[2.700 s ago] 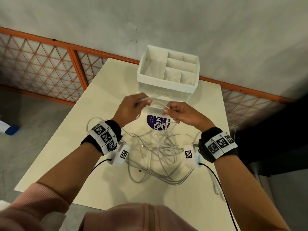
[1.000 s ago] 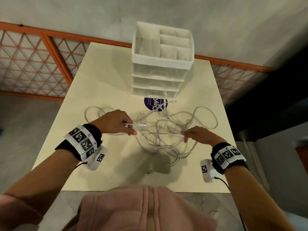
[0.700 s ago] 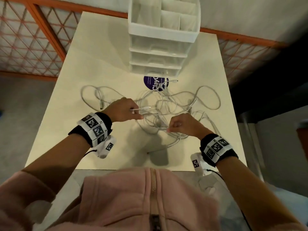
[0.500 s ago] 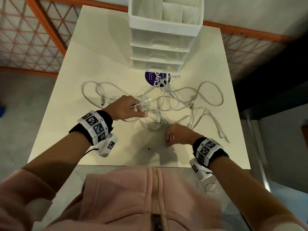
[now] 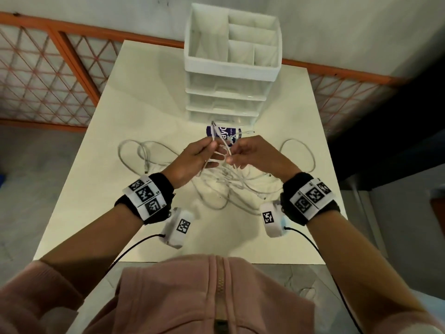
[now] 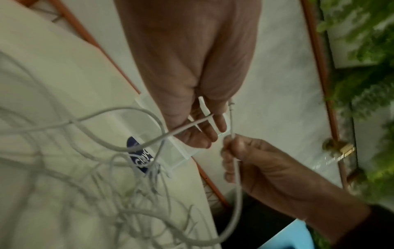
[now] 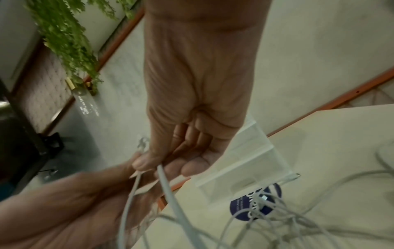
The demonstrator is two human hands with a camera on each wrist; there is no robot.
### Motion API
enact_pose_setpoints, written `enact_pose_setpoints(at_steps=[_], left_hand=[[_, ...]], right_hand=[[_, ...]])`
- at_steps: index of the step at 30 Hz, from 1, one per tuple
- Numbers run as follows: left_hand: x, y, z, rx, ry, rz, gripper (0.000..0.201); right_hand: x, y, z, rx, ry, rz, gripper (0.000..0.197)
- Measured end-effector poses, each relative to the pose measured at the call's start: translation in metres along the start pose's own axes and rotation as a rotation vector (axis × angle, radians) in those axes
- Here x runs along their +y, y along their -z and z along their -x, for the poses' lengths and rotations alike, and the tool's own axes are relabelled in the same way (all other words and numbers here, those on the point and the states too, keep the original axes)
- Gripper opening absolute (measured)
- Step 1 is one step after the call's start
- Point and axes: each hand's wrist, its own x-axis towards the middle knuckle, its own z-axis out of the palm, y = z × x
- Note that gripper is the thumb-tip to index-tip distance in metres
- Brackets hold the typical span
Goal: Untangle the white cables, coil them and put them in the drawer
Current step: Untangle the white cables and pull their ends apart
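Note:
The white cables [image 5: 228, 189] lie tangled on the cream table [image 5: 115, 194], with several strands lifted off it. My left hand [image 5: 212, 148] and right hand [image 5: 231, 155] are raised close together over the tangle, just in front of the white drawer unit [image 5: 224, 92]. Each pinches a cable strand. A connector end [image 5: 213, 128] sticks up just above the fingertips. In the left wrist view a strand [image 6: 192, 124] crosses my left hand [image 6: 204, 134], and my right hand [image 6: 234, 151] grips the cable with the connector [image 6: 231, 104]. The drawers look closed.
A round purple sticker [image 5: 222, 135] lies on the table under the cables, by the unit's foot. Loose cable loops spread to the left [image 5: 134, 153] and right [image 5: 308, 153]. An orange lattice railing [image 5: 48, 80] runs behind the table. The unit's top tray [image 5: 231, 32] has open compartments.
Both hands have risen from the table and come together in front of the drawer unit, lifting cable strands with them. Before, the right hand was low near the table's front edge.

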Motion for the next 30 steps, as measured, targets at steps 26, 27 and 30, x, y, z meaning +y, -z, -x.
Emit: enact_pose_setpoints(at_steps=[26, 27, 30], left_hand=[[0.075, 0.025, -0.001, 0.279, -0.272, -0.405, 0.031], [0.067, 0.021, -0.002, 0.205, -0.217, -0.583, 0.032], [0.053, 0.009, -0.004, 0.058, -0.081, -0.706, 0.024]], right_hand=[[0.010, 0.039, -0.008, 0.189, 0.112, 0.630, 0.022], [0.002, 0.041, -0.009, 0.184, 0.156, 0.639, 0.022], [-0.018, 0.045, -0.011, 0.154, 0.252, 0.636, 0.017]])
